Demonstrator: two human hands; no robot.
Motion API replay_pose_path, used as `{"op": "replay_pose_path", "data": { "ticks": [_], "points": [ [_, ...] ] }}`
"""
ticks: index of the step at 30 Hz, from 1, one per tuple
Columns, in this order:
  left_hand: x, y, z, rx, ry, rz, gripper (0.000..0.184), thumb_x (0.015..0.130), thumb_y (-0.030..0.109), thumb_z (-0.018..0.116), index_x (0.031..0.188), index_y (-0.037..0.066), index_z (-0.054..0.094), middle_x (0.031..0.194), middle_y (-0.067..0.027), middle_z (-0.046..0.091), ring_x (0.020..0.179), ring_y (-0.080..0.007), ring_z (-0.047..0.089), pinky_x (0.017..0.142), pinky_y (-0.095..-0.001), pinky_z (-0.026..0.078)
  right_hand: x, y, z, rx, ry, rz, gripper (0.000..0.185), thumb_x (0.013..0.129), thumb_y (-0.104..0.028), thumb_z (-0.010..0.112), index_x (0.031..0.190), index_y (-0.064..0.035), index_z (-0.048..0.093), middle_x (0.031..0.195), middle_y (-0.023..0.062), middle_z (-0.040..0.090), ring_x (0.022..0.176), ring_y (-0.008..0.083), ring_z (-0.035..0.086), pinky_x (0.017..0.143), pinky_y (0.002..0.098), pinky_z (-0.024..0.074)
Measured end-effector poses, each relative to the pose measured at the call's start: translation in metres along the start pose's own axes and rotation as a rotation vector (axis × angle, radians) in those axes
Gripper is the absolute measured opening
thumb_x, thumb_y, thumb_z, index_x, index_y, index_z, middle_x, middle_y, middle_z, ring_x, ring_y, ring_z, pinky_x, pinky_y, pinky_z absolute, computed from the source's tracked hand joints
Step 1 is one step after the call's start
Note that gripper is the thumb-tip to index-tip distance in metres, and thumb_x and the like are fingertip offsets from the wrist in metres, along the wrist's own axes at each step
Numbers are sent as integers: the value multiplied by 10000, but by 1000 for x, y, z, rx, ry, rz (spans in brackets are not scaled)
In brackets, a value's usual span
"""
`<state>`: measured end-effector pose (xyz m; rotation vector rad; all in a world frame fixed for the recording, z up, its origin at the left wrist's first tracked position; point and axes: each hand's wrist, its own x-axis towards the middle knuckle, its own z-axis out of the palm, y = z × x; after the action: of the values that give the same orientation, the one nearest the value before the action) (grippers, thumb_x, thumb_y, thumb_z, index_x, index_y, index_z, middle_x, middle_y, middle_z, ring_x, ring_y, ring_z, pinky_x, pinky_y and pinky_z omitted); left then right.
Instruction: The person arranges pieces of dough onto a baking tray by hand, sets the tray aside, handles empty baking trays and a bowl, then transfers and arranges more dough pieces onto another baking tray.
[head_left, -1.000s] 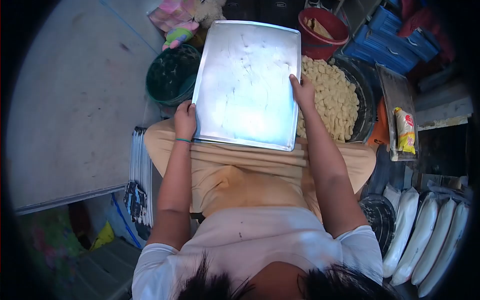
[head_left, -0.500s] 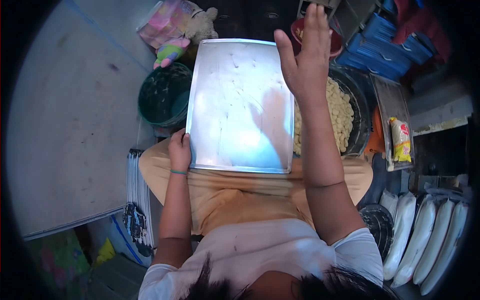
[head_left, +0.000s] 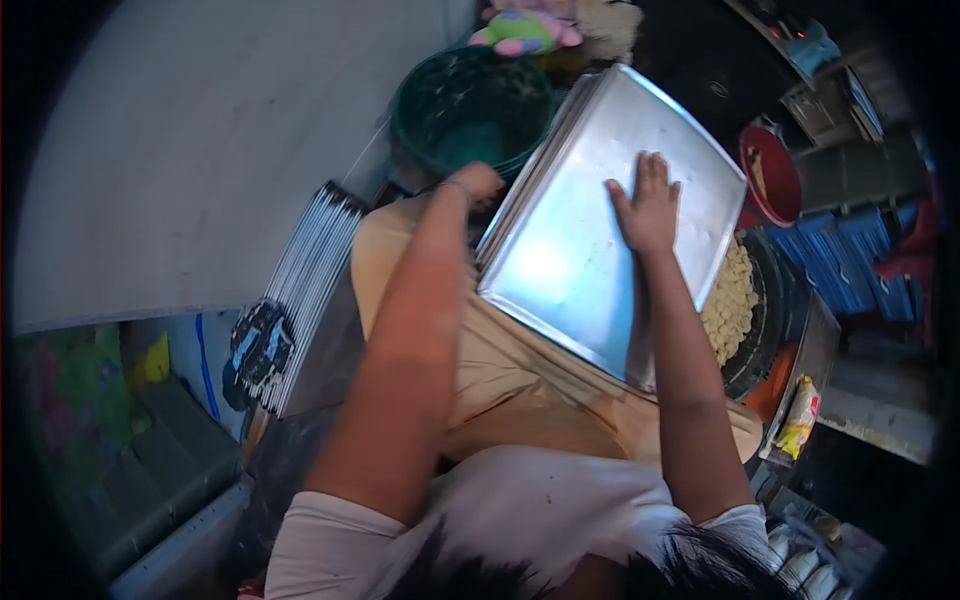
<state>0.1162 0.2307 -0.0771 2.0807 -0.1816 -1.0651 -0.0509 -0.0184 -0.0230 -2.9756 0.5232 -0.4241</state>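
Blue drawers [head_left: 835, 262] right, pale grey surface [head_left: 220, 150] left

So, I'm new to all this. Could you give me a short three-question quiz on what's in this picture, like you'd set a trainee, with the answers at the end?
1. Multiple choice: What is the right hand spread over?
a) a red bucket
b) the top metal tray
c) a yellow packet

2. True or false: The pale lumps sit in a black basin.

3. Short answer: What colour is the bucket nearest the left hand?

Key:
1. b; the fingers are spread, though firm contact is hard to judge.
2. True.
3. Green.
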Motion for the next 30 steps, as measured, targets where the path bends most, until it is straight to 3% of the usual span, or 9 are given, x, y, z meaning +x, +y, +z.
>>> {"op": "replay_pose_path", "data": {
  "ticks": [3,5,8,12,15,20,23,24,30],
  "points": [
    [12,-9,28,-201,-55,42,252,860,284,639,929,44,670,795,-54,633,695,-174,557,625,-332,456,1,3,-2,2,8,-9,788,910,-585,464,1466,-45,322,1518,196,297,1440,305,215,1156,517,117],
    [13,-4,23,-318,-130,-144,207,857,249,624,939,67,678,835,-45,628,733,-169,571,684,-325,464,1,4,-3,18,13,-15,781,912,-577,469,1469,-52,319,1517,194,300,1439,305,218,1157,515,117],
    [19,-5,15,-333,-196,-126,193,855,215,604,973,85,683,885,-51,634,751,-174,580,723,-335,474,2,5,-4,26,1,-12,771,914,-570,474,1477,-68,314,1524,185,294,1442,304,213,1160,505,114],
    [50,-23,20,-513,-353,-1,177,810,181,633,937,67,680,860,-52,624,732,-180,581,673,-332,491,3,7,-4,35,-2,-17,750,917,-554,484,1474,-76,328,1522,179,302,1439,305,220,1162,497,116],
    [54,-16,26,-346,-346,31,193,774,169,664,924,48,682,886,-56,627,751,-190,588,659,-348,500,2,6,-5,33,-12,-17,741,924,-549,477,1473,-74,329,1521,181,302,1437,308,225,1162,496,117],
    [42,1,19,99,-199,235,211,755,170,692,856,-15,689,699,-138,647,608,-251,632,634,-385,523,4,10,-3,29,-20,-21,720,934,-539,462,1471,-76,331,1524,183,294,1434,318,230,1164,490,108],
    [34,7,20,228,-97,279,257,759,183,708,914,-21,692,797,-179,683,706,-302,669,696,-411,528,3,6,-4,29,-21,-25,702,939,-522,463,1471,-82,332,1522,187,298,1434,320,231,1166,479,107],
    [33,4,21,203,-86,304,310,749,197,748,964,-18,688,937,-204,690,854,-334,670,785,-416,517,4,7,-4,27,-22,-27,700,939,-519,464,1471,-83,332,1522,188,298,1434,321,231,1166,478,107],
    [29,-12,34,74,163,478,325,718,137,793,1004,21,687,1064,-180,671,1004,-331,632,881,-407,488,3,6,-6,33,-6,-32,679,938,-489,482,1462,-78,351,1510,198,318,1423,333,255,1164,464,126]
  ]
}}
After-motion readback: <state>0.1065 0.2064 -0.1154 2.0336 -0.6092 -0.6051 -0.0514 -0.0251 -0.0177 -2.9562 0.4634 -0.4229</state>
